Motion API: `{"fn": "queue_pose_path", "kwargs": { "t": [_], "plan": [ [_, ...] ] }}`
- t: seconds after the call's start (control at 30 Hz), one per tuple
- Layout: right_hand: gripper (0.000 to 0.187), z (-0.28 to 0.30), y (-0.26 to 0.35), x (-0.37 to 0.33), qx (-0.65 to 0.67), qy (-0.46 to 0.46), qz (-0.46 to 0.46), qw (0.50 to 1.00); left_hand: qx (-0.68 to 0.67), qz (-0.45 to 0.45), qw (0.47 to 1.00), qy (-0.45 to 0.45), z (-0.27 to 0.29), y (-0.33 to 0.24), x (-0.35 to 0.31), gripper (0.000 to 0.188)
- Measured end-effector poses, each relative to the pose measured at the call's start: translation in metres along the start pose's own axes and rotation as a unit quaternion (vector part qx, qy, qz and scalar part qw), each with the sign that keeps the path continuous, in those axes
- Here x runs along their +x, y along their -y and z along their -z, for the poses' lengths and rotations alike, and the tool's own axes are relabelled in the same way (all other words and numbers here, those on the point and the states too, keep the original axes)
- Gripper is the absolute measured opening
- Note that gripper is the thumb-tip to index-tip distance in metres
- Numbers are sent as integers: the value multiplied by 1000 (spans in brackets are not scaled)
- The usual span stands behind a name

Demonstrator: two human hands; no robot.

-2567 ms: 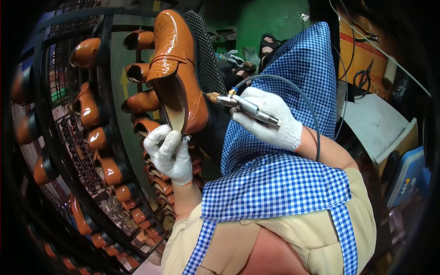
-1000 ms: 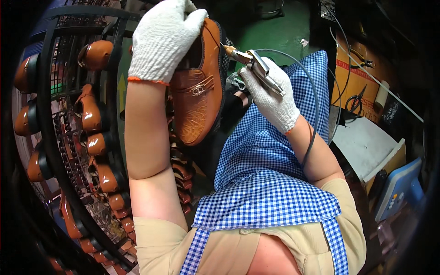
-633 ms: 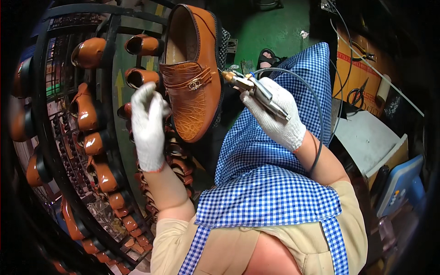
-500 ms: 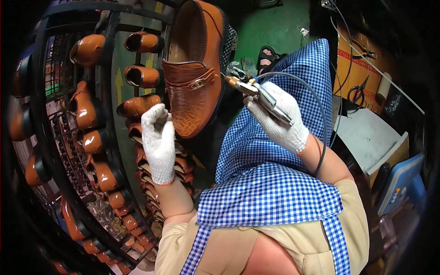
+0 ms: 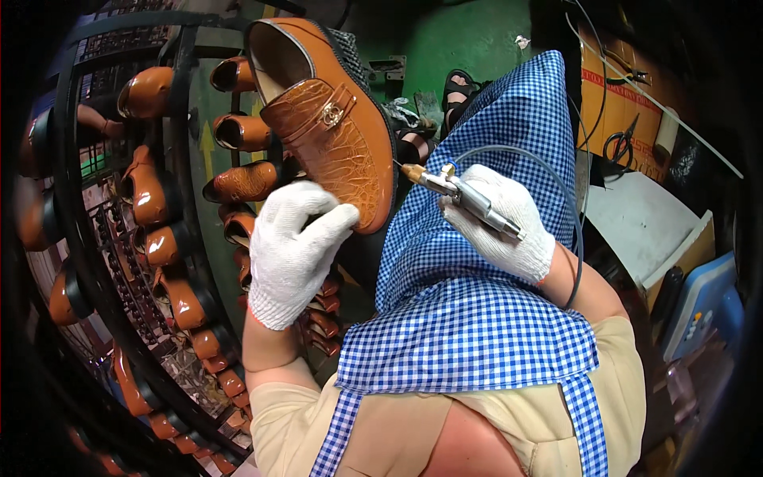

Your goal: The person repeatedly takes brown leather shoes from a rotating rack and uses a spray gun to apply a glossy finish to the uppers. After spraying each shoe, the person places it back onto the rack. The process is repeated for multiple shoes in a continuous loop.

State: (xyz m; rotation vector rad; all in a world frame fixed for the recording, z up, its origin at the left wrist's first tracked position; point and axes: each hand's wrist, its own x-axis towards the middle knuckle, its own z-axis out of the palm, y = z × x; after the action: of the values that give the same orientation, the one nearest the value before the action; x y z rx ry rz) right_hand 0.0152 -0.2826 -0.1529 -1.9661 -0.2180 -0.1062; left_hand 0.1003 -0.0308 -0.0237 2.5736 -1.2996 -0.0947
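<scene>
Shoe [image 5: 366, 171] beside needle-tipped tool [image 5: 477, 205], 2 gloved hands around it

Nearest are the wearer's beige shirt [image 5: 290, 417] and checked apron [image 5: 465, 334]. Past the bib, the right hand [image 5: 509, 211] has its fingers clamped on the tool's silver body, the brass-coloured nozzle [image 5: 411, 172] aimed left, a hose [image 5: 578, 222] looping over the forearm. The left hand [image 5: 294, 242] is by the toe, thumb parted from its bent fingers, with nothing visibly gripped; whether it touches the leather I cannot tell.

The brown shoe sits just ahead of both hands, toe toward the wearer, slanting right. The needle points at its right side, near the sole edge; whether it touches is too fine to see. What bears the shoe is hidden.

The step in hand looks like tracing that lower edge with the tip. The next move, I judge, calls for a steady right hand and a light nudge at the toe, so fresh edge meets the needle without scratching the upper.

Farther off, a dark rack [image 5: 127, 29] at left carries rows of brown shoes [image 5: 147, 187]; at right, scissors [image 5: 620, 147] and pliers [image 5: 628, 77] are by a carton [image 5: 648, 119]. Beyond lies green floor [image 5: 477, 40].
</scene>
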Motion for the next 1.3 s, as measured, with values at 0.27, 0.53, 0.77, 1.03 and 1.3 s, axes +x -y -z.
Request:
{"fn": "queue_pose_path", "kwargs": {
  "t": [0.27, 0.53, 0.77, 1.03, 1.3],
  "plan": [
    [15, 21, 0, -20, 2, 15, -4, 1000, 109, -126, 974, 151, 9, -2, 66, 50],
    [16, 37, 0, -24, -33, -41, 1, 999, 91, -100, 984, 113, -1, -4, 105, 62],
    [11, 33, -10, 9, -60, -147, 9, 987, 105, -23, 993, 41, -14, 1, 128, 52],
    [13, 9, -31, 69, -34, -200, 40, 978, 210, 100, 972, 33, -11, 22, 170, 46],
    [16, -35, -24, 100, -36, -189, 64, 979, 194, 185, 958, 102, 9, 94, 177, 60]
  ]
}}
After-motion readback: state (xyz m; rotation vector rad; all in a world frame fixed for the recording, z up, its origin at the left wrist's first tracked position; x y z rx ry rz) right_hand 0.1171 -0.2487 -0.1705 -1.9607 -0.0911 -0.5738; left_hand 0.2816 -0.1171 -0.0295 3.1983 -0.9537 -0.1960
